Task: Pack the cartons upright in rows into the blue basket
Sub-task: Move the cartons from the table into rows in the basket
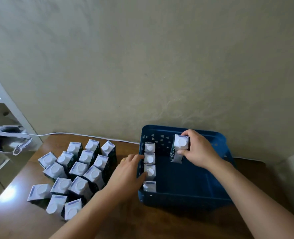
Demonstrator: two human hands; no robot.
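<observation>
Gripping a carton point(180, 147) upright inside the blue basket point(191, 198), the right hand point(197, 150) closes around it. The left hand point(128, 171), fingers spread and holding nothing, rests at the row of four cartons point(149, 167) along the basket's left wall. Loose cartons point(73, 171) stand on the table point(125, 225).

A brown wooden table point(122, 221) fills the lower part of the frame, its far edge against the wall. At lower left a cluster of upright cartons point(77, 171) stands on it, white caps up, packed close together. At lower right sits the blue basket point(185, 201), just beside the cluster. A white cable point(84, 134) runs along the table's far edge, from the left toward the basket. A bright glare patch shows on the wood at far lower left.
</observation>
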